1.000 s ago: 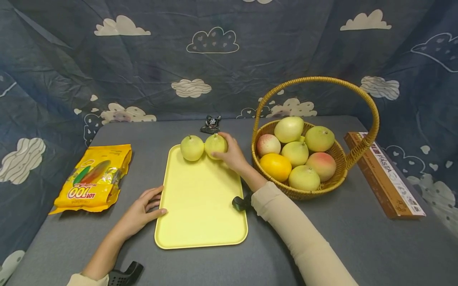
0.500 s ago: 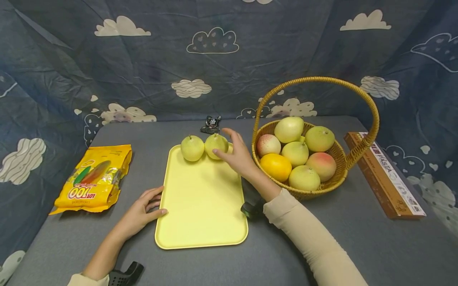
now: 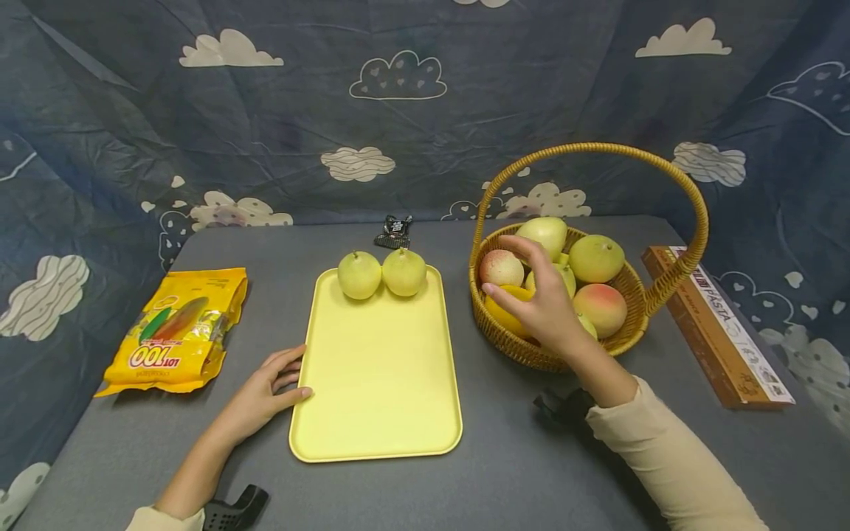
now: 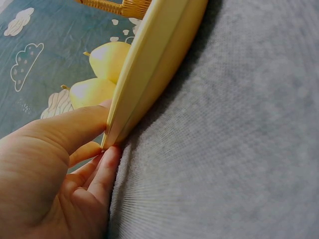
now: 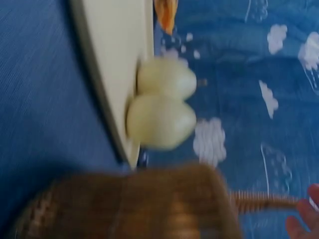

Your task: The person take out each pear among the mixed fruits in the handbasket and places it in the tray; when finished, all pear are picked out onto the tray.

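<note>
My left hand (image 3: 265, 391) holds the left edge of a yellow rectangular tray (image 3: 375, 383); in the left wrist view the thumb (image 4: 75, 124) laps over the rim. Two pale green round fruits (image 3: 359, 276) with short stems sit side by side at the tray's far end. Over the left part of a wicker basket (image 3: 524, 354), my right hand (image 3: 547, 306) is spread with thumb and fingers apart, holding nothing. Below it shows a yellow-orange fruit (image 3: 508, 313), partly hidden, beside a pinkish peach (image 3: 501, 268). Another peach (image 3: 600, 310) and several green fruits (image 3: 596, 258) share the basket.
The basket's tall arched handle (image 3: 598, 149) rises above the fruit. A long brown pasta box (image 3: 720, 332) lies at the right. At the left lies a yellow candy bag (image 3: 174, 332), and a small black wrapped packet (image 3: 395, 231) sits behind the tray.
My right hand has let go of the right-hand green fruit on the tray and moved right, over the basket. The left hand has stayed at the tray's edge.
</note>
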{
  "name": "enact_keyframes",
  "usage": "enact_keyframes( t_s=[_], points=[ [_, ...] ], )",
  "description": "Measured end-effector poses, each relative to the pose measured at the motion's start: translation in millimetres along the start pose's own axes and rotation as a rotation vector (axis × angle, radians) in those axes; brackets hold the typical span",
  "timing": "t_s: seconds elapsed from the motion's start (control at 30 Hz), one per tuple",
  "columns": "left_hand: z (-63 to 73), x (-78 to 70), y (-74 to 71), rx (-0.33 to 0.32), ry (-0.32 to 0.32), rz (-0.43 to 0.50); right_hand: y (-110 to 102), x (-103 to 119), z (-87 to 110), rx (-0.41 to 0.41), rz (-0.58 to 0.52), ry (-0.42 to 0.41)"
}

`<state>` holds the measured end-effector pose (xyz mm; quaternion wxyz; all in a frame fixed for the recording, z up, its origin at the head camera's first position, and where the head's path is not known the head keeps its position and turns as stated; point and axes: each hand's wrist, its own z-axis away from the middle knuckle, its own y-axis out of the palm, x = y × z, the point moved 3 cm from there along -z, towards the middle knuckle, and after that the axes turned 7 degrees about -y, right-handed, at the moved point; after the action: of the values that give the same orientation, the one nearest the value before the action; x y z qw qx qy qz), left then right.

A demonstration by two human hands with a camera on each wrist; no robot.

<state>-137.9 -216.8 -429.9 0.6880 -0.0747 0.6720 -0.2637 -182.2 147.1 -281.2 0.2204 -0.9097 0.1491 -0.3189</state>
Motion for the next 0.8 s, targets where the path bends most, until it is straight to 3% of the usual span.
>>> enact_keyframes(
  t_s=[0.13,0.37,0.47,0.57,0.8],
  points=[
    [-0.3,-0.5,0.8,-0.01,0.002,-0.01,-24.4,-20.8,11.8,-0.097,0.057,0.016],
    [-0.6,-0.3,0.1,0.001,0.003,0.004,-55.0,-50.5,21.7,-0.209,0.124,0.153],
    [-0.5,-0.1,-0.5,0.014,0.0,0.023,-64.2,-78.0,29.1,-0.243,0.144,0.191],
    [-0.7,0.0,-0.9,0.018,0.005,0.029,-70.9,-101.1,35.3,-0.266,0.164,0.222],
    [-0.6,-0.5,-0.7,0.017,0.008,0.026,-78.7,-123.3,43.7,-0.265,0.167,0.317]
  ],
)
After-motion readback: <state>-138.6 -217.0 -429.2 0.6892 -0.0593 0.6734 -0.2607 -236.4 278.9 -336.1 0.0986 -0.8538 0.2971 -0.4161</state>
